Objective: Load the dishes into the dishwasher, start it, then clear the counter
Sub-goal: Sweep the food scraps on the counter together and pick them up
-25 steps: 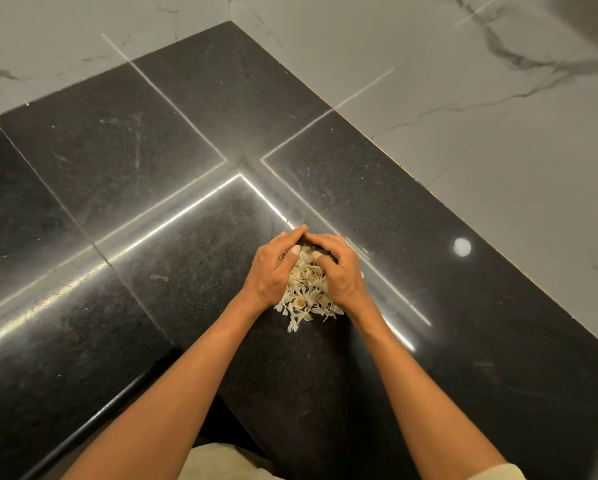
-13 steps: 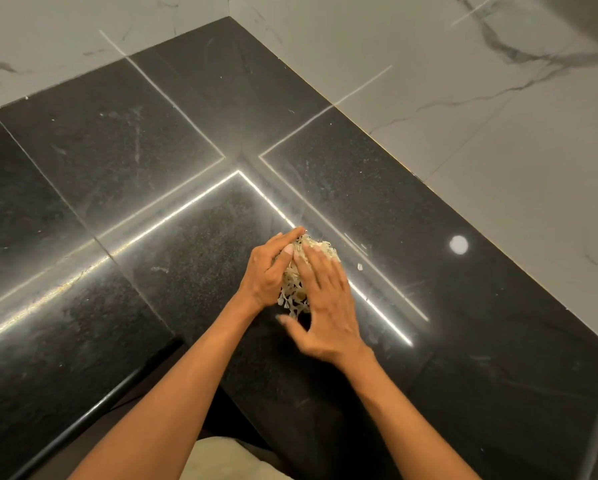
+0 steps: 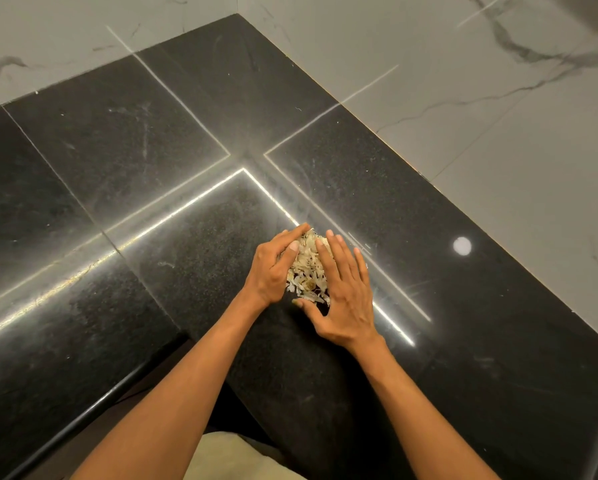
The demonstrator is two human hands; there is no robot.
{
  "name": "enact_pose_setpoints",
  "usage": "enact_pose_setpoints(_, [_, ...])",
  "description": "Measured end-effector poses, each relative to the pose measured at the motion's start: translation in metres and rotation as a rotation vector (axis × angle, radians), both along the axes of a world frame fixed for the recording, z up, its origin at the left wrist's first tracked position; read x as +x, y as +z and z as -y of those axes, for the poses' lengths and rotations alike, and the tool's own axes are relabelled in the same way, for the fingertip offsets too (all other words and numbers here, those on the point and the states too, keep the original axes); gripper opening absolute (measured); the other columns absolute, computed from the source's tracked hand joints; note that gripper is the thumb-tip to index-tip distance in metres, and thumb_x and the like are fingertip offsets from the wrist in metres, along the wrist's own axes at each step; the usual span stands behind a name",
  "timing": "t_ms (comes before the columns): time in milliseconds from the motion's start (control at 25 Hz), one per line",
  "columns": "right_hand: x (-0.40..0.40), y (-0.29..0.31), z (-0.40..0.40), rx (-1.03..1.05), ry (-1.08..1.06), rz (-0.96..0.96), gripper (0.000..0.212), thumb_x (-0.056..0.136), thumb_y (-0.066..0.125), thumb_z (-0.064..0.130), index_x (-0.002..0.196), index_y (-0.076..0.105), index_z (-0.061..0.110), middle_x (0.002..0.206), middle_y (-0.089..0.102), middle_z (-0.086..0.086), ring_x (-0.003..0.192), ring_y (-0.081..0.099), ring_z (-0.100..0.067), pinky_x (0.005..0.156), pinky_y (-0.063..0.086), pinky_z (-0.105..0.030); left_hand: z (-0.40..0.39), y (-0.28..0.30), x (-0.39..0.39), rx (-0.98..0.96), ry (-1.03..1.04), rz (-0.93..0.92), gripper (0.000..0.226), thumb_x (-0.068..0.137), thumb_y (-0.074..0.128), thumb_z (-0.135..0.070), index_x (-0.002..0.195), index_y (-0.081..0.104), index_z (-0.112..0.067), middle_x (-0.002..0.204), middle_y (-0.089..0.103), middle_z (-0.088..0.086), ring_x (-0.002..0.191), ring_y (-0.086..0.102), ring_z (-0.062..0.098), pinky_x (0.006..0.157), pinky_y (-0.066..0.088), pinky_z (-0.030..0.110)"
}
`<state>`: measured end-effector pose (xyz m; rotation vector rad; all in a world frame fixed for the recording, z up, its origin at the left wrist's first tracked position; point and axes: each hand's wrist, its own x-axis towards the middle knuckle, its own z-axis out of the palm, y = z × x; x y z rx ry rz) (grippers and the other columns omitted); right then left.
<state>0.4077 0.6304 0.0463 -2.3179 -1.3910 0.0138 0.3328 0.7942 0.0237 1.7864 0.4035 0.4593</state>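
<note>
A small pile of pale, dry peel scraps [image 3: 308, 268] lies on the black granite counter [image 3: 145, 161], near its inner corner. My left hand [image 3: 271, 270] cups the pile's left side, with its thumb on top and its fingers curled round the far edge. Lying flat against the right side, my right hand [image 3: 347, 299] has its fingers spread and its thumb tucked under the near edge. Part of the pile is hidden beneath both hands. No dishes or dishwasher are in view.
White marble-look wall tiles [image 3: 463, 105] rise behind the counter at the back and right. The counter's rounded front edge [image 3: 93, 407] runs diagonally at the lower left. A few loose scraps [image 3: 359, 241] lie just beyond my right fingertips.
My right hand has uncurled from a fist-like grip on the pile to a flat, spread hand on its right side. The left hand has stayed cupped, and the pile has bunched tighter.
</note>
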Motion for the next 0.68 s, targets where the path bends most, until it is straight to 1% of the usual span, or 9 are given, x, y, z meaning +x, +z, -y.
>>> enact_pose_setpoints(200, [-0.007, -0.004, 0.02, -0.063, -0.095, 0.009, 0.107, 0.079, 0.069, 0.066, 0.159, 0.021, 0.013, 0.168, 0.008, -0.007, 0.155, 0.007, -0.025, 0.121, 0.015, -0.058, 0.001, 0.003, -0.001, -0.011, 0.013, 0.006, 0.046, 0.102, 0.04, -0.026, 0.141, 0.054, -0.008, 0.141, 0.058, 0.004, 0.133, 0.051, 0.009, 0.112, 0.032, 0.019])
enact_pose_setpoints(320, [-0.006, -0.002, 0.02, -0.005, -0.159, -0.04, 0.107, 0.078, 0.07, 0.066, 0.158, 0.022, 0.013, 0.167, 0.011, -0.007, 0.155, 0.009, -0.024, 0.123, 0.013, -0.055, 0.005, 0.007, -0.003, -0.049, 0.053, 0.015, 0.046, 0.101, 0.041, -0.024, 0.142, 0.052, -0.006, 0.143, 0.056, 0.005, 0.135, 0.049, 0.009, 0.113, 0.035, 0.023])
enact_pose_setpoints(400, [-0.005, -0.003, 0.023, 0.125, -0.217, -0.135, 0.097, 0.083, 0.066, 0.059, 0.158, 0.025, 0.012, 0.167, 0.015, -0.005, 0.154, 0.014, -0.022, 0.124, 0.016, -0.048, 0.009, 0.008, -0.007, -0.088, 0.091, 0.038, 0.046, 0.101, 0.041, -0.02, 0.143, 0.051, -0.005, 0.144, 0.055, 0.006, 0.136, 0.049, 0.01, 0.114, 0.037, 0.027])
enact_pose_setpoints(480, [-0.002, -0.007, 0.027, 0.289, -0.355, -0.27, 0.084, 0.088, 0.06, 0.049, 0.156, 0.029, 0.012, 0.165, 0.021, -0.003, 0.152, 0.02, -0.019, 0.123, 0.022, -0.045, 0.013, 0.007, -0.015, -0.102, 0.134, 0.071, 0.046, 0.101, 0.041, -0.019, 0.143, 0.05, -0.004, 0.145, 0.054, 0.006, 0.138, 0.047, 0.013, 0.116, 0.036, 0.032])
enact_pose_setpoints(560, [0.002, -0.012, 0.026, 0.404, -0.57, -0.372, 0.068, 0.094, 0.054, 0.041, 0.153, 0.036, 0.011, 0.161, 0.031, -0.004, 0.149, 0.027, -0.016, 0.12, 0.029, -0.049, 0.018, 0.005, -0.022, -0.106, 0.199, 0.096, 0.046, 0.1, 0.041, -0.016, 0.143, 0.05, -0.003, 0.146, 0.052, 0.007, 0.14, 0.045, 0.014, 0.117, 0.035, 0.034])
enact_pose_setpoints(600, [0.003, -0.014, 0.021, 0.432, -0.665, -0.391, 0.063, 0.096, 0.05, 0.039, 0.151, 0.04, 0.011, 0.158, 0.036, -0.005, 0.146, 0.031, -0.017, 0.118, 0.031, -0.05, 0.02, 0.005, -0.024, -0.1, 0.233, 0.095, 0.046, 0.099, 0.041, -0.015, 0.143, 0.049, -0.002, 0.147, 0.052, 0.007, 0.14, 0.045, 0.013, 0.117, 0.036, 0.033])
enact_pose_setpoints(680, [0.001, -0.014, 0.003, 0.443, -0.773, -0.4, 0.059, 0.098, 0.043, 0.04, 0.147, 0.044, 0.008, 0.152, 0.043, -0.008, 0.142, 0.036, -0.02, 0.116, 0.033, -0.048, 0.024, 0.006, -0.023, -0.085, 0.272, 0.085, 0.047, 0.099, 0.042, -0.014, 0.143, 0.049, -0.002, 0.147, 0.051, 0.006, 0.14, 0.044, 0.012, 0.116, 0.036, 0.031])
